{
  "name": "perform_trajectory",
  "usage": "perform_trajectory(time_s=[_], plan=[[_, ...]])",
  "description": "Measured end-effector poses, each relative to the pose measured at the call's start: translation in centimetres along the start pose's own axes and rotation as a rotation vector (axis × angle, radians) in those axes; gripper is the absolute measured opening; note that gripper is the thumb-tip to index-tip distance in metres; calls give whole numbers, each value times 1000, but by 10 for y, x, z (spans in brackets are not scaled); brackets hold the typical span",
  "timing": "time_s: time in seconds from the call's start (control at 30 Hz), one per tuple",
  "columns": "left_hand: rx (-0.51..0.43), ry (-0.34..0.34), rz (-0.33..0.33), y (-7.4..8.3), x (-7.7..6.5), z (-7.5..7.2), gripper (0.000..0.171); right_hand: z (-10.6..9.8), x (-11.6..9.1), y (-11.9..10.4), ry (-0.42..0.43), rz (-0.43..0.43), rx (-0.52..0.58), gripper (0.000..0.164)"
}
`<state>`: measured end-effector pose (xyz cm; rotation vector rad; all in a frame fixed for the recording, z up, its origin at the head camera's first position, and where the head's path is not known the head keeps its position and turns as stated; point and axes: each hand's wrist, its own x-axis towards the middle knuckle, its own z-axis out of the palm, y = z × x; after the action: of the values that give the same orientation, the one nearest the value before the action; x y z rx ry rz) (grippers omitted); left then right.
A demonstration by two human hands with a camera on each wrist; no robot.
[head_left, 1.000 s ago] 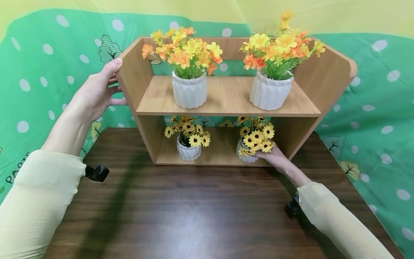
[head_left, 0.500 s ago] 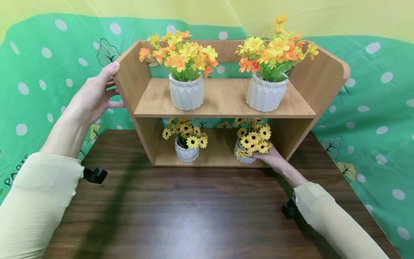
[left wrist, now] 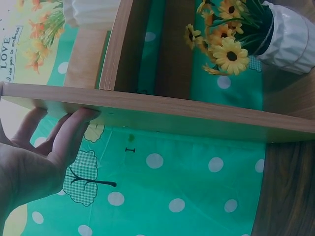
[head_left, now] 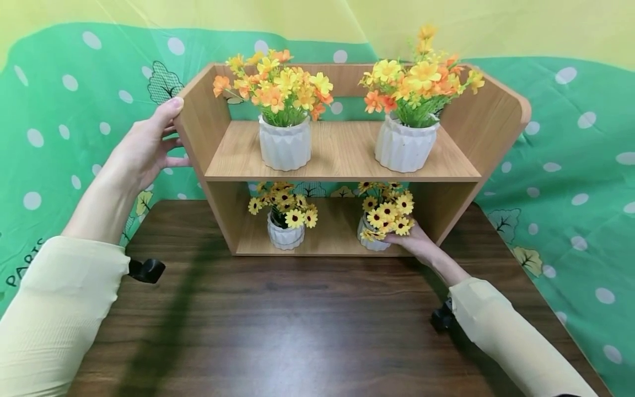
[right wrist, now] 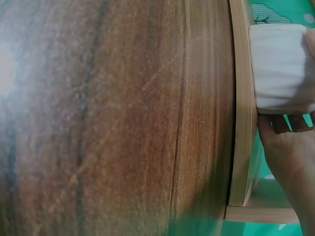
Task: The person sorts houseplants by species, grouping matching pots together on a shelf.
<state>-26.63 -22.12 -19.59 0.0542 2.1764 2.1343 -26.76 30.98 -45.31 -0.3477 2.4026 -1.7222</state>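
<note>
A two-tier wooden shelf (head_left: 342, 179) stands on the dark wooden table (head_left: 278, 320). My left hand (head_left: 144, 146) touches its left side panel (left wrist: 197, 118), thumb at the front edge and fingertips against the outer face. On the lower tier, my right hand (head_left: 416, 242) holds the white pot (right wrist: 278, 69) of dark-centred yellow flowers (head_left: 389, 212) from its right side; the blooms hide part of the fingers from above. Left of it stands a matching pot of yellow flowers (head_left: 286, 237), seen sideways in the left wrist view.
Two larger white pots with orange and yellow flowers stand on the upper tier, one at left (head_left: 285, 143) and one at right (head_left: 404, 146). Behind the shelf hangs a green and yellow dotted cloth (head_left: 64, 132). The shelf's right side panel (head_left: 488, 116) rises beside my right hand.
The scene sits slightly lower and further left in the head view. Both hands keep their places on the shelf panel and the pot.
</note>
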Motion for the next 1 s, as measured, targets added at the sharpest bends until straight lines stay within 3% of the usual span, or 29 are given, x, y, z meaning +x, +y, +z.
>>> perform_trajectory(time_s=[0.27, 0.43, 0.53, 0.83, 1.0], plan=[[29, 28, 10, 3, -3, -2, 72, -1, 3, -8, -24, -13, 50, 71], [-8, -11, 21, 0, -6, -6, 68, 1, 3, -10, -35, -7, 61, 74], [9, -20, 32, -6, -10, -8, 67, 1, 0, -12, -23, -8, 8, 78], [188, 48, 113, -29, -26, -6, 70, -9, -19, -23, 65, 33, -191, 111], [342, 93, 179, -47, -35, -3, 68, -13, -33, -32, 56, 22, -215, 113]])
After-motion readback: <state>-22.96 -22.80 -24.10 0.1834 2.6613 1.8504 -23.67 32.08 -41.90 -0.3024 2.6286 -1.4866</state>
